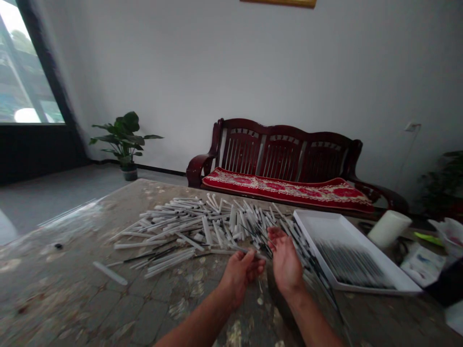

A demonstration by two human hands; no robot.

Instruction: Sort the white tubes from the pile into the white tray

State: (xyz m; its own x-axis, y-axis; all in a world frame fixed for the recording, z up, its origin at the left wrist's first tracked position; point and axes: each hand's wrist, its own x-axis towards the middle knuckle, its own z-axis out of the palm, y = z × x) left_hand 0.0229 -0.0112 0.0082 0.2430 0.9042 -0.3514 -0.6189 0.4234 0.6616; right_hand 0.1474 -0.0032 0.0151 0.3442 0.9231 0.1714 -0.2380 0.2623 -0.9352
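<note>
1 pale tube (260, 256) pinched in my left hand (239, 272); right hand (285, 262) half-curled, hold unclear to me; packet (423, 263) print too blurred.

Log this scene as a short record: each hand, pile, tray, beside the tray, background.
left hand: pinching a thin tube
right hand: fingers curled near the pile; grip unclear
pile: whitish tubes and dark rods, loosely heaped on the table
tray: white, shallow, holding slender rods side by side
beside tray: white roll, to its right
background: dark-red wooden bench, patterned red seat cover, potted plant
</note>
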